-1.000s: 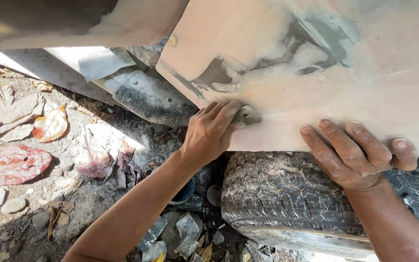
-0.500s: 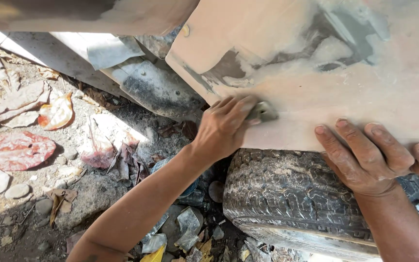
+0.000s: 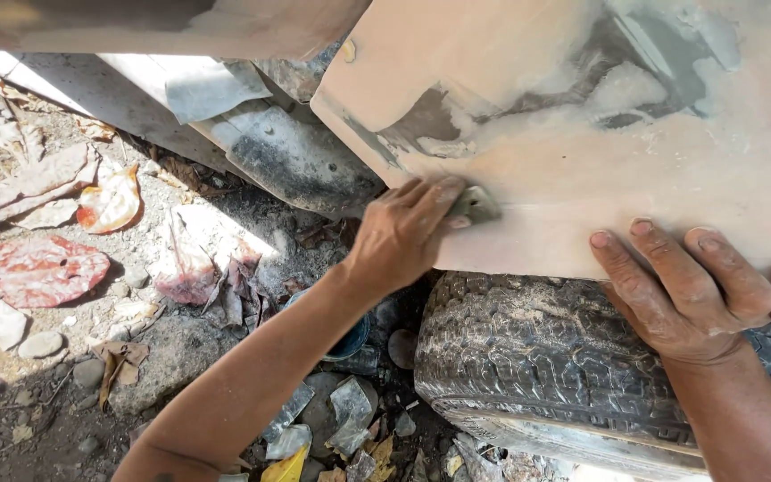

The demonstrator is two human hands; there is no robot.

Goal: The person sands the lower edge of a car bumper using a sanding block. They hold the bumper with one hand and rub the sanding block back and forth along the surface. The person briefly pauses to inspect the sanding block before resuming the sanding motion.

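Observation:
My left hand (image 3: 402, 232) grips a small grey sanding pad (image 3: 476, 205) and presses it flat on the lower part of a pinkish, filler-coated vehicle body panel (image 3: 582, 152). Grey bare patches show higher up on the panel. My right hand (image 3: 684, 290) lies open with fingers spread on the panel's lower edge, just above a dusty black tyre (image 3: 537, 357). Both forearms reach up from the bottom of the view.
A grey mud flap (image 3: 292, 165) hangs left of the panel. The ground at left holds dry leaves (image 3: 109, 201), stones, a reddish flat scrap (image 3: 24, 272) and torn bits of paper. A dark blue round container (image 3: 350, 339) sits partly hidden behind my left forearm.
My left hand with the pad slid right along the panel, then back a little to the left. My right hand stayed on the panel edge. The view drifted slightly.

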